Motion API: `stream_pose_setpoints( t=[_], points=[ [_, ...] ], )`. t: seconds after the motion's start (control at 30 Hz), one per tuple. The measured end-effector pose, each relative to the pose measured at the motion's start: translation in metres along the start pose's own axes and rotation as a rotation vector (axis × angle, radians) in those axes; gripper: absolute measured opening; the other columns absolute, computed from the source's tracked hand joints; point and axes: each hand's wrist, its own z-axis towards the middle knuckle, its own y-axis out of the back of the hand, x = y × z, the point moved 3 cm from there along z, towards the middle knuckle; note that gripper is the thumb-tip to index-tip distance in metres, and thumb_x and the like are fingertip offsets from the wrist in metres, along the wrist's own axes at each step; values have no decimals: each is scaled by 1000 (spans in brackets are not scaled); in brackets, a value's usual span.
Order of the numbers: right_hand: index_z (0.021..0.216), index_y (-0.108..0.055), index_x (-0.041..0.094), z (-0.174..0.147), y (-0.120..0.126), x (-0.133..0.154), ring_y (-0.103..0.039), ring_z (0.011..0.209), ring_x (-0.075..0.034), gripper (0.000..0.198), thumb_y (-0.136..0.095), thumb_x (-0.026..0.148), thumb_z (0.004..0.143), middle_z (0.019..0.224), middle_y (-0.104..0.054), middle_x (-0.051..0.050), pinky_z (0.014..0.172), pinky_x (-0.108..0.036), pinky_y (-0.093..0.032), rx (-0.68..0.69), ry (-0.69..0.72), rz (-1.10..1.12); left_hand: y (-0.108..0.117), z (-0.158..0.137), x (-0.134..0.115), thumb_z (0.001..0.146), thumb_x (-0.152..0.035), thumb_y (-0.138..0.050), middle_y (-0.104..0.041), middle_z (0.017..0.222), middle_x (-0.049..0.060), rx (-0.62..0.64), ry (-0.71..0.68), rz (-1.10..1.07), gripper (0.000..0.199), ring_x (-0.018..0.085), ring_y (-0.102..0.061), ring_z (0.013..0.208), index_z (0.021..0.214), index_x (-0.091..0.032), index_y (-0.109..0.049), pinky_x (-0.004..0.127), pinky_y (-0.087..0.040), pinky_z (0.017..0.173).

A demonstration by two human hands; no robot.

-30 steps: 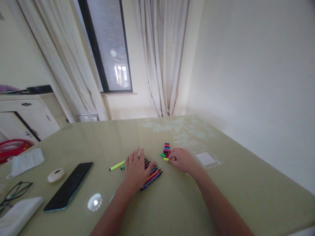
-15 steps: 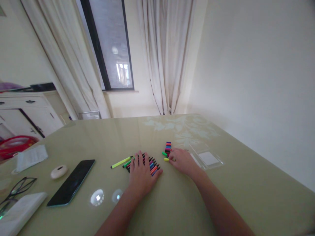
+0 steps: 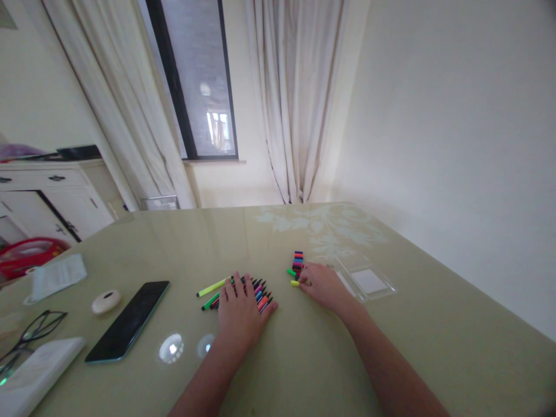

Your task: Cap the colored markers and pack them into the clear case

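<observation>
Left hand (image 3: pixel 241 311), fingers fanned over pens (image 3: pixel 263 300), both shifted left, farther from caps (image 3: pixel 298 258); right hand (image 3: pixel 325 286), fingertips bunched beside caps, hold unclear.

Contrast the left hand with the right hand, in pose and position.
The left hand is spread, palm down, over the markers; the right hand is curled, its fingers bent inward.
The left hand covers part of the marker bunch, while the right hand is at the small coloured caps.
Both are bare and low over the table.
</observation>
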Motion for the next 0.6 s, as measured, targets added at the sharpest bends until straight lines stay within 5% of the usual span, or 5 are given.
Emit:
stream_pose_setpoints(
  t=[0.33,0.6],
  points=[
    [88,-80,22,1,-2,0,-70,95,-22,16,-64,23,92,101,-76,-6,78,-27,-45,22,2,-11,-2,8,4,92,-79,-37,-35,161,27,-64,2,-18,100,48,-34,146,153,-1,-43,59,-26,119],
    [90,-81,23,2,-1,2,-69,95,-22,17,-64,23,91,102,-76,-6,76,-26,-45,11,-7,-6,-4,31,46,99,-69,-26,-38,157,34,34,280,-34,93,44,-37,147,151,6,-41,58,-29,117]
  ],
)
